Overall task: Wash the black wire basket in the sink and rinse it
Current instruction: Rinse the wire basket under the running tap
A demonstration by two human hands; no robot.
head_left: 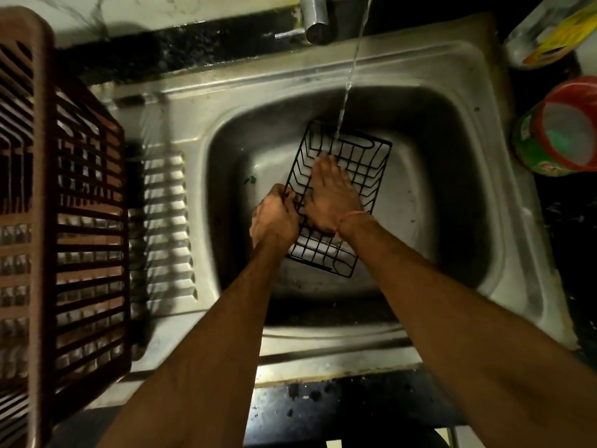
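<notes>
We see the tap (315, 19) and brown rack (64, 221) cropped by edges; the right hand's (332, 195) fingertips blur.

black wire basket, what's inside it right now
Inside the black wire basket, the right hand lies flat with straight fingers, tap water falling in. The wires beneath the palm are covered.
</notes>
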